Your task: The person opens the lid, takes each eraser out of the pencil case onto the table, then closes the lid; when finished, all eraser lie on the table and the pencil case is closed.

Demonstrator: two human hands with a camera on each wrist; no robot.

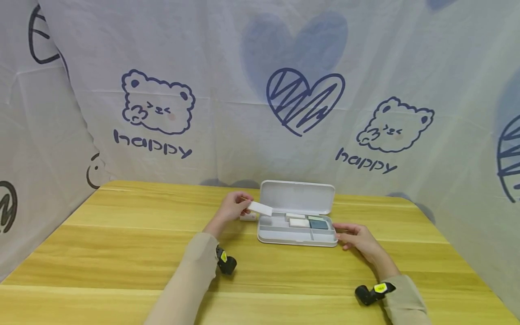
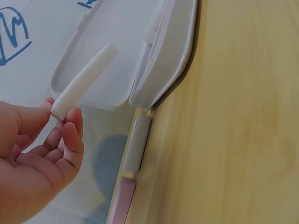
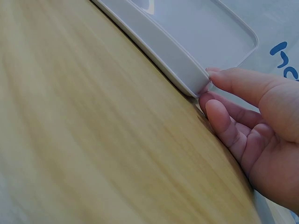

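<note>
An open white pencil case [image 1: 284,235] lies on the wooden table, its lid [image 1: 296,198] tipped up at the back. Between thumb and fingertips my left hand [image 1: 232,206] pinches one end of a long white eraser [image 2: 86,81], held above the case's left end. At the other end my right hand [image 1: 357,239] grips the corner of the case, with thumb [image 3: 233,81] at the rim and fingers curled below it. Inside the case sit a white block [image 1: 299,223], a dark blue-green block [image 1: 318,224] and paler blocks behind them.
On the table by the case's left end lie a white block [image 2: 138,142] and a pink block [image 2: 123,200] in a row. A printed cloth [image 1: 227,135] hangs behind the table. The case's front tray has a divider.
</note>
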